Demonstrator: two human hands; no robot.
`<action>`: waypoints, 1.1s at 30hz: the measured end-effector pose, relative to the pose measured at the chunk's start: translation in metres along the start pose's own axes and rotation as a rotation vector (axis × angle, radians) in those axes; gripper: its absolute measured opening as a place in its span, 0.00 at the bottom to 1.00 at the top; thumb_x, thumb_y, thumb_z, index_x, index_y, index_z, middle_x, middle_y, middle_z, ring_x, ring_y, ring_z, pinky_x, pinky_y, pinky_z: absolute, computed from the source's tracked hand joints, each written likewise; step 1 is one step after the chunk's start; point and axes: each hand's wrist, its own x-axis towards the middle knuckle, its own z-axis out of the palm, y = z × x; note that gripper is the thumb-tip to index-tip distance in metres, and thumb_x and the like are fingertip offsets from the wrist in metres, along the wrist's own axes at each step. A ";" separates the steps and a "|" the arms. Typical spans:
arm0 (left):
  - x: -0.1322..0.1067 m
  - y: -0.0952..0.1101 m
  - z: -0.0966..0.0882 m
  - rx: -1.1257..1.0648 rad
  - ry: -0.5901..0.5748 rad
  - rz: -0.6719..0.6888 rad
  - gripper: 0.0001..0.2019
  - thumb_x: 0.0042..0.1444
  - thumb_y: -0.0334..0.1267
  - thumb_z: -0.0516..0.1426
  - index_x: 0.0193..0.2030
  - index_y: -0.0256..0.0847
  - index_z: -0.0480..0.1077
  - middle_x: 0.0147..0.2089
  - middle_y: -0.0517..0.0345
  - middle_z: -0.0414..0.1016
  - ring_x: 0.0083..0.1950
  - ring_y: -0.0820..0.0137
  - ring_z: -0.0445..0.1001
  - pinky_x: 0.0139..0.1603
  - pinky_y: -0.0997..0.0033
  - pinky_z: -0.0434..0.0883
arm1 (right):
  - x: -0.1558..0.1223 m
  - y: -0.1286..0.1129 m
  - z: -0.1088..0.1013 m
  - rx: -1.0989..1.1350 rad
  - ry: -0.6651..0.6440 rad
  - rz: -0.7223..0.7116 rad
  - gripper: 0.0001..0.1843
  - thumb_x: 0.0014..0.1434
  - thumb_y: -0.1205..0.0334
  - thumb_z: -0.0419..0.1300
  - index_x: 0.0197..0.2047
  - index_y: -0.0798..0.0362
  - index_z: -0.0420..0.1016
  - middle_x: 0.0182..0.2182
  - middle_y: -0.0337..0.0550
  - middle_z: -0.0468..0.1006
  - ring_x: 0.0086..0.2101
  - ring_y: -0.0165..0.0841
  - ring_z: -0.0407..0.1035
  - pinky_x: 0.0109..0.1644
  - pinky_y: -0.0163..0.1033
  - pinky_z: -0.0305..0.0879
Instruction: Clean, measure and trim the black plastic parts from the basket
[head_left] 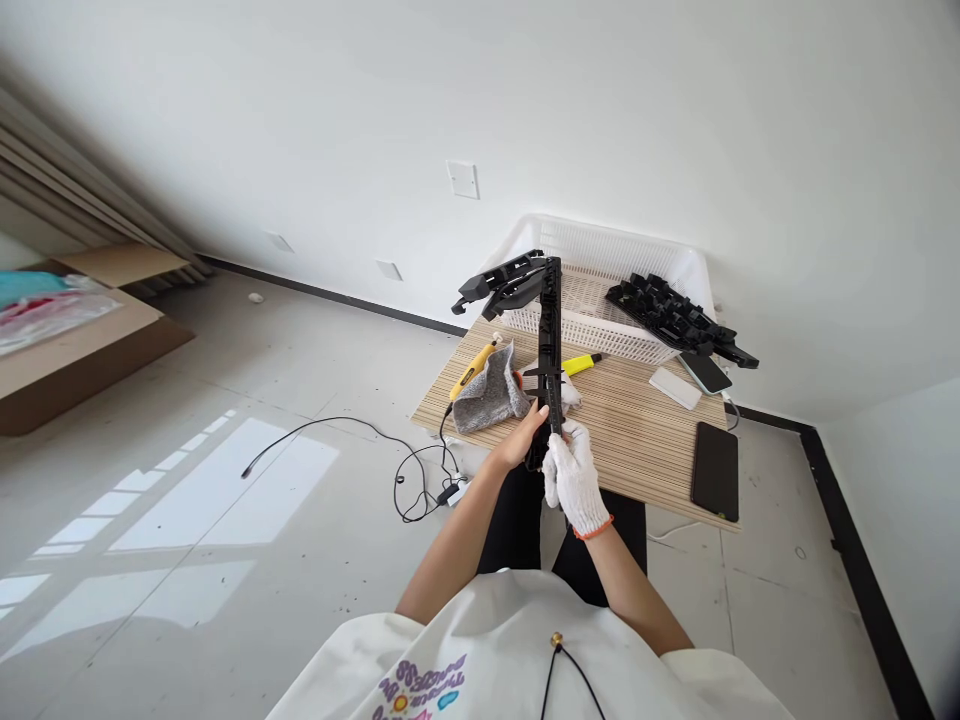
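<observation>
A long, narrow black plastic part [550, 330] with slots and small side tabs stands lengthwise in front of me, above the table's near edge. My bare left hand [519, 438] grips its lower end from the left, thumb laid along it. On the right side, my right hand [576, 478], in a white knitted glove with an orange cuff, has its fingers closed on the same end. More black plastic pieces [504, 282] spread out to the left at its far end; I cannot tell whether they are joined to it. The fingertips' undersides are hidden.
A white plastic basket [615, 240] stands at the back of the wood-grain table [630, 440], with black plastic parts [675, 315] across its right rim. Around lie a grey cloth [487, 395], a corded yellow tool [474, 370], a yellow-green marker-like item [579, 365], a white slab [675, 387] and phones [715, 470]. Cables [397, 480] trail leftward.
</observation>
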 end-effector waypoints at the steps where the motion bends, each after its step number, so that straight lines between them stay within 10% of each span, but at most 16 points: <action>1: 0.000 0.001 0.001 -0.005 -0.003 0.000 0.36 0.60 0.58 0.58 0.70 0.44 0.57 0.55 0.53 0.75 0.52 0.61 0.75 0.56 0.61 0.71 | -0.001 -0.001 0.001 0.031 -0.014 0.002 0.17 0.64 0.48 0.55 0.49 0.48 0.57 0.15 0.22 0.65 0.09 0.24 0.52 0.11 0.28 0.53; 9: -0.001 -0.002 -0.002 0.091 0.006 0.048 0.34 0.63 0.58 0.55 0.70 0.43 0.58 0.58 0.52 0.74 0.56 0.61 0.74 0.59 0.60 0.70 | -0.004 -0.004 0.008 0.121 -0.007 0.053 0.23 0.60 0.45 0.58 0.51 0.48 0.57 0.15 0.21 0.64 0.09 0.24 0.50 0.08 0.28 0.50; 16: -0.004 0.001 -0.006 0.306 0.031 0.124 0.32 0.62 0.58 0.55 0.69 0.45 0.62 0.70 0.54 0.63 0.75 0.56 0.50 0.75 0.57 0.47 | 0.001 0.002 0.008 0.123 0.004 0.037 0.23 0.62 0.44 0.56 0.53 0.47 0.58 0.15 0.22 0.65 0.09 0.24 0.51 0.08 0.28 0.50; 23: -0.002 0.008 -0.002 0.468 -0.042 0.079 0.45 0.51 0.56 0.65 0.71 0.42 0.57 0.72 0.46 0.59 0.74 0.47 0.53 0.73 0.49 0.52 | 0.019 -0.004 -0.004 0.186 0.074 -0.001 0.26 0.60 0.46 0.59 0.56 0.48 0.60 0.17 0.22 0.64 0.09 0.22 0.52 0.10 0.27 0.52; 28: -0.002 0.010 -0.002 0.477 -0.032 0.094 0.43 0.54 0.52 0.64 0.73 0.41 0.55 0.74 0.46 0.55 0.74 0.51 0.53 0.73 0.51 0.52 | 0.026 -0.020 -0.013 0.111 -0.021 0.003 0.45 0.61 0.50 0.57 0.74 0.43 0.37 0.16 0.21 0.63 0.09 0.24 0.52 0.10 0.27 0.51; 33: -0.002 0.009 -0.001 0.411 -0.052 0.160 0.41 0.53 0.45 0.66 0.72 0.42 0.57 0.72 0.48 0.59 0.73 0.52 0.54 0.74 0.51 0.51 | 0.027 -0.028 -0.019 0.064 0.005 -0.002 0.40 0.61 0.51 0.57 0.72 0.46 0.47 0.15 0.22 0.63 0.09 0.23 0.51 0.11 0.26 0.52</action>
